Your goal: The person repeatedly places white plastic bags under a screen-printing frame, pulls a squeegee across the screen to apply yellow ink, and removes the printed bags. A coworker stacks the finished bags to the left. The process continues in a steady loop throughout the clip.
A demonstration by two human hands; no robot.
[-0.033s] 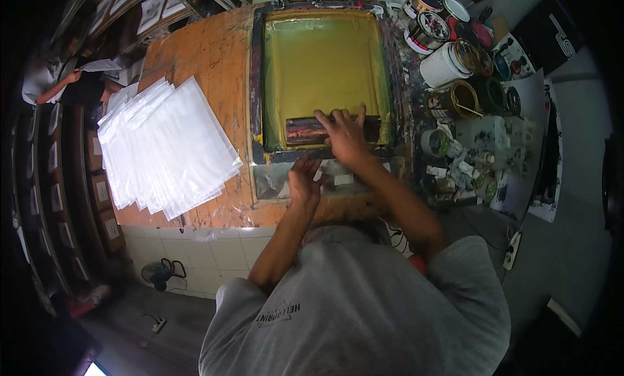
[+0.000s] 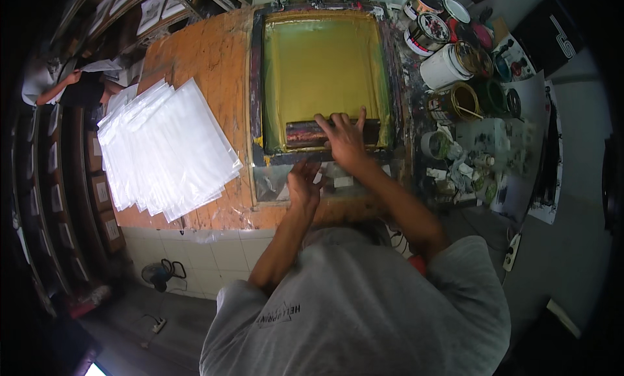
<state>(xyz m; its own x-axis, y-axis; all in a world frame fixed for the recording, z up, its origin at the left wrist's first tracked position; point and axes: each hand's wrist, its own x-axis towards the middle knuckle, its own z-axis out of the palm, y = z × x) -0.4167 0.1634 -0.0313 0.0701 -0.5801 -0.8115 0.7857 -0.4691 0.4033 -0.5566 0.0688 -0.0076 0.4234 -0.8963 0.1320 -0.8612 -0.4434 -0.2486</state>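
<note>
Head view: the wooden table (image 2: pixel 211 48) is the largest thing here, and the clock is centred on the dark-edged screen frame (image 2: pixel 258 83) lying on it. Inside the frame stretches yellow-green mesh (image 2: pixel 325 64). At eight o'clock, well apart from the frame, lies a fanned stack of glossy whitish sheets (image 2: pixel 169 148). Open and lidded paint cans (image 2: pixel 424 41) crowd together between two and three o'clock. The dark reddish bar (image 2: pixel 305 134) sits crosswise on the mesh near six o'clock, just inside the frame's near edge. The right hand (image 2: pixel 349 145) grasps it, fingers spread over its top. The left hand (image 2: pixel 304 184), at six o'clock, has half-curled fingers beside that near edge; I cannot tell whether they grip it. A thin pale stick (image 2: pixel 469 111) leans in one can.
</note>
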